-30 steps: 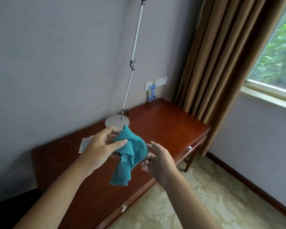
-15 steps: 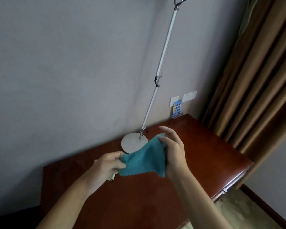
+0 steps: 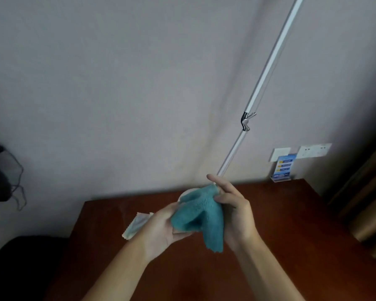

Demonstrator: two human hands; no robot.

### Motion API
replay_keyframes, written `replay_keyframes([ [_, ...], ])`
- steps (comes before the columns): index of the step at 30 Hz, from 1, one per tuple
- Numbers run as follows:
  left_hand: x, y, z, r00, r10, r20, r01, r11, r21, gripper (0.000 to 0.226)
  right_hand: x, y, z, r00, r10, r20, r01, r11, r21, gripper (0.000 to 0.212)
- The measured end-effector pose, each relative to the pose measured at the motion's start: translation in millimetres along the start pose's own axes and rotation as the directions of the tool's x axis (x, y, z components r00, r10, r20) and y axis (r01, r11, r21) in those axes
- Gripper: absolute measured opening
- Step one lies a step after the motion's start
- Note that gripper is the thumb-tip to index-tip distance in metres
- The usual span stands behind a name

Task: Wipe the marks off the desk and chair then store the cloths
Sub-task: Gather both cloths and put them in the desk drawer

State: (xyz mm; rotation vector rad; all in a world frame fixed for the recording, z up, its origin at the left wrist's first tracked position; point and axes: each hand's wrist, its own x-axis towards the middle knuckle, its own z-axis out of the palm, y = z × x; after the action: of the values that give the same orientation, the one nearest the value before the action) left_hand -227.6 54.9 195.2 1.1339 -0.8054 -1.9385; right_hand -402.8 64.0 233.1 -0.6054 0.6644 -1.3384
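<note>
Bunching the cloth (image 3: pixel 199 216) above the desk (image 3: pixel 280 224), still at the readying step. Left hand (image 3: pixel 163 229) cupped under it, gripping; right hand (image 3: pixel 232 211) pinching the top edge. Next, probably: lowering the wad flat onto the wood to wipe.

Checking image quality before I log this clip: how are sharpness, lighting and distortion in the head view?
Head view: dim, flat light; the left hand, right hand and teal fleece cloth are soft with motion blur; the silver lamp pole leans from wide-angle distortion; faint glare on the reddish-brown wooden desk.
</note>
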Motion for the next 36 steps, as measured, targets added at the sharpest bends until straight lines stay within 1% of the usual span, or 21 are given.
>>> replay_keyframes([
  [2,7,2,6,0.986,0.119,-0.118,-0.117,0.993,0.031,0.046,4,-7,-12,0.999,0.028,-0.023,-0.028,1.0,0.011,0.038],
  [4,13,6,14,0.954,0.196,-0.228,-0.2,0.98,0.008,0.048,9,-10,-24,0.997,0.026,-0.077,-0.03,0.998,-0.051,0.021],
  [6,11,15,22,0.924,0.253,-0.288,-0.241,0.967,0.076,0.039,15,-10,-32,0.992,-0.003,-0.128,-0.013,0.991,-0.131,0.017],
  [8,8,25,27,0.899,0.33,-0.287,-0.252,0.927,0.278,0.03,19,-8,-36,0.991,-0.035,-0.133,0.005,0.975,-0.222,0.016],
  [9,7,29,28,0.896,0.357,-0.264,-0.241,0.891,0.384,0.03,21,-6,-37,0.99,-0.059,-0.126,0.021,0.959,-0.282,0.018],
  [10,6,31,26,0.898,0.368,-0.242,-0.234,0.864,0.446,0.033,24,-5,-37,0.99,-0.088,-0.115,0.042,0.936,-0.349,0.02],
  [12,7,32,20,0.895,0.385,-0.225,-0.237,0.839,0.49,0.042,32,1,-37,0.984,-0.14,-0.112,0.069,0.871,-0.487,0.028],
  [14,7,31,16,0.861,0.441,-0.253,-0.276,0.824,0.496,0.043,39,8,-35,0.981,-0.124,-0.148,0.017,0.821,-0.571,0.031],
  [16,5,33,12,0.816,0.493,-0.302,-0.313,0.816,0.486,0.041,44,15,-32,0.982,-0.028,-0.187,-0.08,0.835,-0.545,0.024],
  [17,4,35,9,0.807,0.496,-0.322,-0.313,0.82,0.479,0.041,45,18,-30,0.98,0.022,-0.195,-0.122,0.848,-0.516,0.019],
  [19,1,36,1,0.829,0.466,-0.308,-0.282,0.825,0.489,0.046,49,23,-24,0.979,0.084,-0.185,-0.163,0.867,-0.47,0.014],
  [21,-3,38,-8,0.856,0.432,-0.284,-0.232,0.812,0.536,0.05,54,29,-19,0.981,0.073,-0.182,-0.146,0.891,-0.43,0.014],
  [23,-6,43,-16,0.858,0.431,-0.28,-0.205,0.786,0.583,0.05,61,33,-16,0.984,-0.021,-0.174,-0.068,0.87,-0.489,0.016],
  [25,-7,49,-27,0.851,0.447,-0.276,-0.176,0.739,0.65,0.046,66,40,-14,0.984,-0.106,-0.142,-0.004,0.788,-0.615,0.019],
  [27,-6,54,-40,0.862,0.431,-0.267,-0.127,0.694,0.709,0.045,67,48,-13,0.985,-0.137,-0.1,0.021,0.684,-0.729,0.02],
  [28,-4,54,-45,0.877,0.409,-0.252,-0.095,0.663,0.743,0.046,67,51,-15,0.985,-0.154,-0.082,0.03,0.613,-0.79,0.022],
  [30,3,52,-58,0.885,0.403,-0.233,-0.033,0.553,0.833,0.049,69,60,-13,0.976,-0.216,-0.032,0.064,0.425,-0.903,0.022],
  [31,6,50,-63,0.873,0.426,-0.24,-0.001,0.492,0.87,0.046,69,64,-12,0.971,-0.24,-0.003,0.08,0.339,-0.937,0.021],
  [33,11,50,-73,0.826,0.493,-0.273,0.054,0.413,0.909,0.03,71,70,-4,0.965,-0.257,0.048,0.103,0.207,-0.973,0.021],
  [34,12,50,-77,0.803,0.525,-0.281,0.068,0.388,0.919,0.023,73,73,0,0.963,-0.261,0.064,0.109,0.165,-0.98,0.02],
  [36,14,54,-82,0.769,0.583,-0.263,0.072,0.33,0.941,0.013,78,72,7,0.959,-0.269,0.084,0.119,0.116,-0.986,0.018],
])
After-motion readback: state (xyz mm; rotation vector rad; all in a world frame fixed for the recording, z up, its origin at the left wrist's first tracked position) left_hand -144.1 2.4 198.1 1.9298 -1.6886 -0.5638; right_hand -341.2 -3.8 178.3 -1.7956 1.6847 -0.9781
